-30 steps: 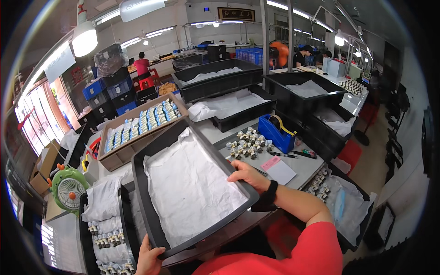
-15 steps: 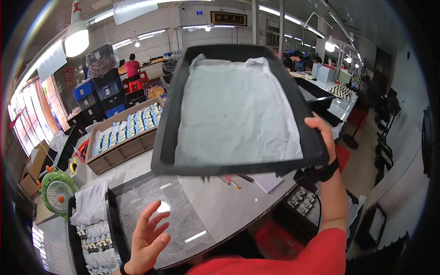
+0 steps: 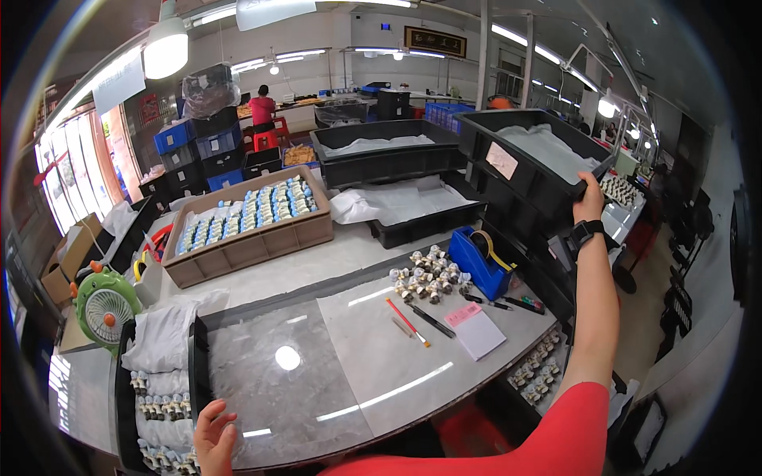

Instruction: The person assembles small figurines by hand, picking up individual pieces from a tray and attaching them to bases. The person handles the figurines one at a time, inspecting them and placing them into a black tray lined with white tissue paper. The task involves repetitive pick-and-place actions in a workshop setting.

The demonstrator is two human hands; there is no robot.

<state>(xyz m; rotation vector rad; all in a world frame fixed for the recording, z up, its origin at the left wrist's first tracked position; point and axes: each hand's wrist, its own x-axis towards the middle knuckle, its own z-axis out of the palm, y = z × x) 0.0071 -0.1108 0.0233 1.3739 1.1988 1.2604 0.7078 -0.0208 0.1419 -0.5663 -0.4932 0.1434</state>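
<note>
Gripped at its near right corner by my right hand [image 3: 589, 200], a black plastic tray [image 3: 541, 176] with a white liner rests on top of a stack of black crates at the right. My left hand [image 3: 214, 443] is raised near the lower left, open and holding nothing, fingers loosely curled. Beside it stands a black tray [image 3: 200, 357] with rows of small figurines [image 3: 165, 408] between white cloths. A loose cluster of small white-and-dark figurines [image 3: 429, 274] lies on the table, left of a blue tape dispenser [image 3: 482, 266].
A brown crate [image 3: 254, 260] with rows of blue-and-white figurines sits at the back left. Behind the table are more lined black trays [image 3: 389, 168]. A notepad [image 3: 478, 333], a red brush [image 3: 406, 321] and pens lie on the table. A green fan [image 3: 107, 309] stands left.
The lined black tray has gone from in front of me to the stack at the right, my right hand still on it. My left hand has moved down and left. The table has come into view.
</note>
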